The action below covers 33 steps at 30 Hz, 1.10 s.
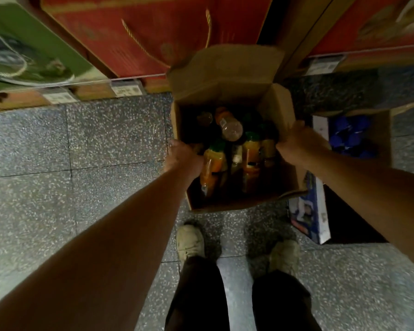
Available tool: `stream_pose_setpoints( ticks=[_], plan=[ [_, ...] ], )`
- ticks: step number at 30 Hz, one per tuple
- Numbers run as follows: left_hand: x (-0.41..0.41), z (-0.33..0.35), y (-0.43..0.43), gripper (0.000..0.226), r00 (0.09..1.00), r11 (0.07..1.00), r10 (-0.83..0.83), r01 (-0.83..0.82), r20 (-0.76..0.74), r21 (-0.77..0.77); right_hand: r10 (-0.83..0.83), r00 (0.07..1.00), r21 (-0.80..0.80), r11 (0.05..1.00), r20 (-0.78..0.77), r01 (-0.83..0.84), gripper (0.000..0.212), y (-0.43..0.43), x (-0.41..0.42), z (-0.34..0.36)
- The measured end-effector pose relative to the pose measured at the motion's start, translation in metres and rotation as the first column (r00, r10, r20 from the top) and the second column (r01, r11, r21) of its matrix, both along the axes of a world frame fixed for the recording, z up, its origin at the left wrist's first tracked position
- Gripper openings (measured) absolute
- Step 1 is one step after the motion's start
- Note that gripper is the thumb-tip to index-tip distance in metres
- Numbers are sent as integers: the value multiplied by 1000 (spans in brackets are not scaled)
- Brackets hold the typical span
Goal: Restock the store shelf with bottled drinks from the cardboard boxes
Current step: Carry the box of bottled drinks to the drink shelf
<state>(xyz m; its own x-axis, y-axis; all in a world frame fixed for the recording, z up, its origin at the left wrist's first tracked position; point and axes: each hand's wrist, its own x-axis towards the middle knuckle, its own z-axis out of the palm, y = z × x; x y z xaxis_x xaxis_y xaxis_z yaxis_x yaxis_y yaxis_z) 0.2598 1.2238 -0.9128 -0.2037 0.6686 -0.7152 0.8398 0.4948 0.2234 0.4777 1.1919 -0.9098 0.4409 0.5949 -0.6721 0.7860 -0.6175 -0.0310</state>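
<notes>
An open cardboard box [227, 75] sits in front of my feet, its flaps up. Inside lie several bottled drinks: orange juice bottles with green caps [214, 161] and one clear bottle lying on its side on top [230, 126]. My left hand [181, 155] grips the box's left wall. The right wall is held by my right hand [296, 142], fingers curled over its top edge. Both arms reach straight down from above.
Low shelves along the top hold red gift boxes [153, 32] and a green one [29, 44], with price tags on the rail [127, 88]. A second box with blue-capped bottles [351, 134] stands to the right. The speckled grey floor [81, 163] stretches left; my shoes [190, 242] stand below the box.
</notes>
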Motion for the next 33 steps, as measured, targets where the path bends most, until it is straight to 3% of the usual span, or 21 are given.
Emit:
stream_pose_setpoints(
  ticks=[4, 8, 12, 19, 33],
  plan=[
    [-2, -30, 20, 38, 988, 986, 149, -151, 30, 70, -86, 996, -5, 996, -13, 86, 33, 20, 8, -34],
    [-6, -43, 25, 30, 969, 967, 247, -248, 19, 54, -241, 970, 20, 970, 24, 240, 33, 23, 12, -58],
    [-3, -48, 25, 32, 978, 975, 208, -206, -10, 88, -323, 944, 98, 943, 62, 317, 36, 28, 11, -67],
    [-7, -44, 23, 33, 985, 981, 171, -169, -15, 93, -307, 947, 141, 946, 94, 293, 37, 23, 11, -71],
    [-45, 16, -30, 29, 1000, 1000, -1, 1, 30, -18, -224, 973, 109, 967, -60, 230, 18, -60, -4, 9]
  ],
)
